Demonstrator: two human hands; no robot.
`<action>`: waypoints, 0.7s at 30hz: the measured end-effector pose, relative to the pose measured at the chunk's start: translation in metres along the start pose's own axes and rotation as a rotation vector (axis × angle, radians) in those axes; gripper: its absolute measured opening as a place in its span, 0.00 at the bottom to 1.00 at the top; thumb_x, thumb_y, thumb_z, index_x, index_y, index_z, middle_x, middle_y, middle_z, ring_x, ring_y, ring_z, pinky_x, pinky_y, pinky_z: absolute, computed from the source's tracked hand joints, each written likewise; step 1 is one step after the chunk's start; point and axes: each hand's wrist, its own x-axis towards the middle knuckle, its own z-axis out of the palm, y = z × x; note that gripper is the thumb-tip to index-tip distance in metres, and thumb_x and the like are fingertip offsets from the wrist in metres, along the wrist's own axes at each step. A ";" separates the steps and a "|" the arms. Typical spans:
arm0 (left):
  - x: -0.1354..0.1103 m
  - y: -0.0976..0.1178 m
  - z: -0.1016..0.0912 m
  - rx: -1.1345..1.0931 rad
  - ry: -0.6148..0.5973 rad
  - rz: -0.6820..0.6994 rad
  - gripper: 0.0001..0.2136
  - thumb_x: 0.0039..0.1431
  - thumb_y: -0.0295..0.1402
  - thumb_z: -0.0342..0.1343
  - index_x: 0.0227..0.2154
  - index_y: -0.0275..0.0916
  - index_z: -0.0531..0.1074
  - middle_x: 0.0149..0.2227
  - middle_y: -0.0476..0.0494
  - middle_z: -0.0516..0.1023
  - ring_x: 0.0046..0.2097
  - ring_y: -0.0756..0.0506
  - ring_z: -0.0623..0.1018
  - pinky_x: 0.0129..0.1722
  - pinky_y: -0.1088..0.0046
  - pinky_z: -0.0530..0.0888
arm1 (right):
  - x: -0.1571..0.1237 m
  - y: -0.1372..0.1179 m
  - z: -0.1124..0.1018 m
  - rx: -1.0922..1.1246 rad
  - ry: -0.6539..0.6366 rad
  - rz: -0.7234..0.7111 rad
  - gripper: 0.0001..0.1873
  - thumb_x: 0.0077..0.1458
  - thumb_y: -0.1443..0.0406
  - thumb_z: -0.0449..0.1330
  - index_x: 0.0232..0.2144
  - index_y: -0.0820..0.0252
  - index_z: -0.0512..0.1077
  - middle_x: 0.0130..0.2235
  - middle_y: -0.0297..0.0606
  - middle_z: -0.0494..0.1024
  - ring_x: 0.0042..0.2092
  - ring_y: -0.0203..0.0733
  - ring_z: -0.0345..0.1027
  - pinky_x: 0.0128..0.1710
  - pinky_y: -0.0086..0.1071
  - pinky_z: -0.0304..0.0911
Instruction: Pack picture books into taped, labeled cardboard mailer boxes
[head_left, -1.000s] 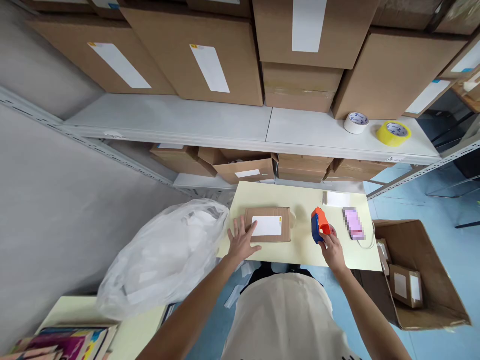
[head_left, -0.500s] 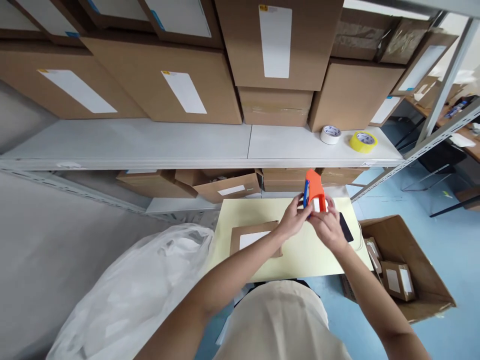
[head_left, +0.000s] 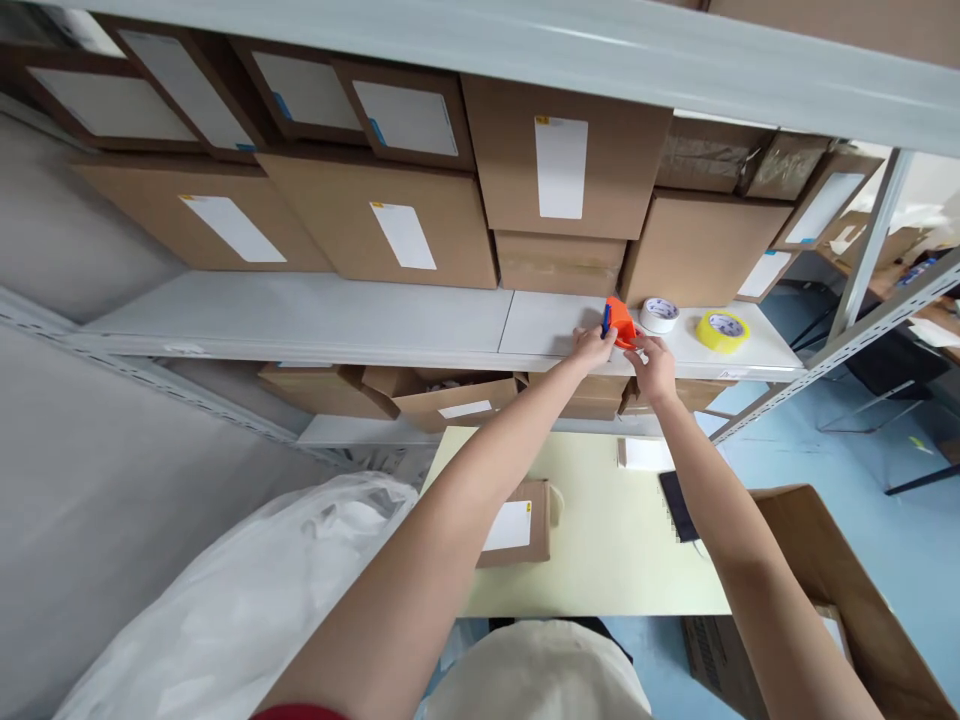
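An orange tape dispenser [head_left: 622, 324] with a blue part on its left side is held at the front of the grey shelf [head_left: 420, 318]. My left hand [head_left: 592, 347] is closed around its left side. On the other side my right hand [head_left: 652, 366] grips its right end with fingertips pinched together. Just behind my right hand sits a white tape roll [head_left: 660, 315]. Farther right on the same shelf lies a yellow tape roll [head_left: 721, 331]. My fingers hide part of the dispenser.
Cardboard boxes [head_left: 566, 160] with labels line the shelf's back. Below stands a pale yellow table [head_left: 600, 560] bearing a small labelled carton [head_left: 536, 535] and a dark flat device [head_left: 679, 507]. A large open carton [head_left: 847, 590] is at the right, white plastic sheeting [head_left: 247, 590] at the left.
Both hands have carried the orange tape dispenser from above the table forward to the shelf, beside the white tape roll. The view has tilted upward, and the carton on the table shows more fully.
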 end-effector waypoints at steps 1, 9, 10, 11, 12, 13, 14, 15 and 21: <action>0.004 -0.003 0.001 -0.011 -0.006 -0.001 0.16 0.63 0.43 0.53 0.46 0.38 0.75 0.42 0.38 0.81 0.54 0.38 0.75 0.55 0.61 0.70 | 0.003 0.004 0.005 -0.004 -0.001 0.008 0.12 0.56 0.61 0.60 0.39 0.61 0.77 0.42 0.47 0.77 0.44 0.49 0.72 0.49 0.47 0.69; -0.017 -0.025 -0.006 -0.051 -0.003 0.087 0.21 0.63 0.38 0.53 0.55 0.33 0.68 0.51 0.31 0.77 0.53 0.40 0.77 0.53 0.63 0.72 | -0.010 0.010 0.005 -0.115 0.003 -0.072 0.31 0.58 0.58 0.58 0.62 0.60 0.60 0.61 0.52 0.65 0.65 0.55 0.55 0.62 0.53 0.57; -0.034 -0.036 -0.015 -0.049 0.017 0.122 0.22 0.62 0.38 0.54 0.57 0.33 0.66 0.53 0.31 0.76 0.54 0.40 0.76 0.54 0.63 0.72 | -0.025 0.009 0.002 -0.127 0.013 -0.081 0.34 0.58 0.58 0.57 0.64 0.60 0.56 0.64 0.53 0.61 0.67 0.55 0.51 0.64 0.54 0.54; -0.056 -0.050 -0.028 -0.045 0.028 0.172 0.23 0.62 0.39 0.54 0.58 0.35 0.66 0.55 0.32 0.74 0.55 0.41 0.75 0.53 0.64 0.73 | -0.046 0.009 -0.001 -0.132 0.016 -0.082 0.35 0.59 0.58 0.57 0.65 0.61 0.53 0.65 0.53 0.58 0.68 0.56 0.48 0.64 0.56 0.52; -0.083 -0.068 -0.043 -0.031 0.036 0.218 0.23 0.61 0.40 0.54 0.57 0.38 0.66 0.55 0.34 0.74 0.55 0.41 0.75 0.53 0.64 0.73 | -0.072 0.010 -0.002 -0.123 0.003 -0.068 0.35 0.59 0.58 0.56 0.65 0.60 0.52 0.66 0.54 0.56 0.69 0.56 0.47 0.65 0.57 0.51; -0.114 -0.090 -0.060 0.003 0.060 0.243 0.22 0.61 0.41 0.54 0.56 0.40 0.66 0.54 0.36 0.75 0.55 0.42 0.75 0.52 0.64 0.74 | -0.103 0.012 -0.001 -0.101 -0.034 -0.044 0.35 0.59 0.59 0.56 0.65 0.59 0.51 0.66 0.54 0.56 0.69 0.56 0.48 0.65 0.57 0.51; -0.148 -0.114 -0.077 0.051 0.106 0.240 0.21 0.61 0.42 0.54 0.55 0.42 0.67 0.53 0.37 0.75 0.54 0.42 0.76 0.52 0.63 0.74 | -0.137 0.015 0.002 -0.073 -0.097 -0.007 0.35 0.59 0.59 0.56 0.65 0.59 0.52 0.66 0.54 0.58 0.68 0.56 0.50 0.64 0.58 0.52; -0.184 -0.141 -0.093 0.107 0.163 0.213 0.21 0.60 0.42 0.54 0.54 0.43 0.68 0.53 0.38 0.74 0.53 0.42 0.76 0.52 0.62 0.74 | -0.172 0.019 0.007 -0.039 -0.182 0.052 0.36 0.57 0.60 0.57 0.65 0.58 0.52 0.65 0.54 0.60 0.67 0.57 0.53 0.64 0.58 0.53; -0.360 -0.292 -0.137 0.226 0.152 -0.323 0.44 0.43 0.45 0.66 0.63 0.39 0.54 0.62 0.29 0.63 0.61 0.31 0.69 0.56 0.48 0.70 | -0.329 0.044 0.074 0.099 -0.704 0.569 0.51 0.41 0.63 0.67 0.66 0.57 0.52 0.66 0.52 0.58 0.67 0.58 0.52 0.65 0.55 0.54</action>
